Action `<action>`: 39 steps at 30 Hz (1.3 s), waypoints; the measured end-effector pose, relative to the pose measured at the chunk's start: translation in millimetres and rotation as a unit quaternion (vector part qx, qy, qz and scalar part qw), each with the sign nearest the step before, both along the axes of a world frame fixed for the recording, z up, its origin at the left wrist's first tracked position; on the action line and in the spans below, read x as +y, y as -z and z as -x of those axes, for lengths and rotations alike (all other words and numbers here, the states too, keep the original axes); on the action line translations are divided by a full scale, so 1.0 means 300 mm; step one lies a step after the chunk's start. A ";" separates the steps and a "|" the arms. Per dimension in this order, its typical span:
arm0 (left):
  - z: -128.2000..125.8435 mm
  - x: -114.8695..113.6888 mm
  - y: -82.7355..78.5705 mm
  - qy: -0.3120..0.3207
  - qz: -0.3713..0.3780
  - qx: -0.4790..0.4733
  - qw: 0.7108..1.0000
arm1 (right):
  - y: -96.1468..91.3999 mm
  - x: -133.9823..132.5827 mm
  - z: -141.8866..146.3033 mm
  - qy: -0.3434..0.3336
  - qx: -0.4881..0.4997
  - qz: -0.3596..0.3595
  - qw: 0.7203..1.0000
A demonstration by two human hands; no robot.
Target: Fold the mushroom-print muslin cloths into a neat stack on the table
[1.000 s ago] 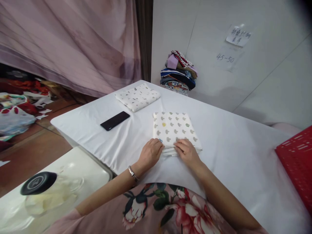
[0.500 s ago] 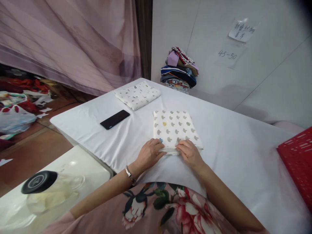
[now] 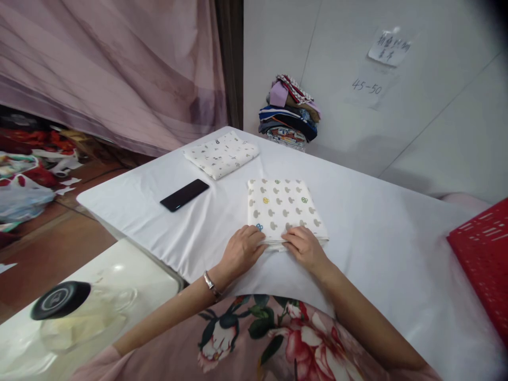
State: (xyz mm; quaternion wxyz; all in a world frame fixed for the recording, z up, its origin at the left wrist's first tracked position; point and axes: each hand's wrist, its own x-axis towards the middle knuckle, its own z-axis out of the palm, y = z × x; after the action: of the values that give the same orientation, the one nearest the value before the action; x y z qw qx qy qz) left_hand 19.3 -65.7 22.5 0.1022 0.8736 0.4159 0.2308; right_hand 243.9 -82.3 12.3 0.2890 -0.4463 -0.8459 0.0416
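A folded white cloth [image 3: 283, 206] with grey mushroom-like prints and a few coloured ones lies flat in front of me. Its near edge shows several stacked layers. My left hand [image 3: 244, 248] pinches that edge near the left corner, thumb below and fingers on top. Right of it, my right hand [image 3: 305, 246] grips the same edge around its middle, fingers bent over the layers. Farther back on the left rests a second folded white cloth [image 3: 222, 154] with small dark prints, apart from both hands. A black phone [image 3: 184, 194] lies between it and my left arm.
The white-covered table [image 3: 369, 238] reaches to the grey wall. A red plastic basket [image 3: 482, 254] stands at the right edge. Behind the table is a stack of folded clothes [image 3: 289, 111]. At lower left, a white surface [image 3: 151, 264] holds a clear, black-topped container [image 3: 61, 300].
Both hands keep hold of the cloth's near edge, with hardly any movement. The whole view has shifted slightly.
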 end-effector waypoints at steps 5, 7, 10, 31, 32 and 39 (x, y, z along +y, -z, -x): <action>0.021 -0.015 -0.009 -0.016 0.011 -0.017 1.000 | 0.006 0.004 -0.001 -0.001 0.010 0.000 1.000; 0.030 -0.018 -0.005 -0.022 0.016 -0.024 0.999 | 0.009 0.006 -0.001 0.002 0.014 0.001 1.000; 0.033 -0.017 0.004 -0.024 0.029 -0.028 0.999 | 0.010 0.007 0.001 0.006 0.013 0.000 1.000; 0.014 -0.020 -0.001 -0.052 0.069 -0.106 0.991 | 0.017 0.002 0.003 0.016 0.035 -0.019 0.999; 0.014 -0.020 -0.003 -0.052 0.072 -0.108 0.990 | 0.017 0.001 0.003 0.016 0.039 -0.019 0.999; 0.008 -0.006 -0.017 -0.054 0.097 -0.075 0.991 | 0.021 0.001 0.002 0.015 0.044 -0.015 0.999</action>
State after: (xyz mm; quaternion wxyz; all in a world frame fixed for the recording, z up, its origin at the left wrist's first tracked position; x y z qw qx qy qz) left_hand 16.8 -67.5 27.5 0.2046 0.8161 0.4740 0.2597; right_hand 243.4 -81.9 5.9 0.3333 -0.4524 -0.8260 0.0439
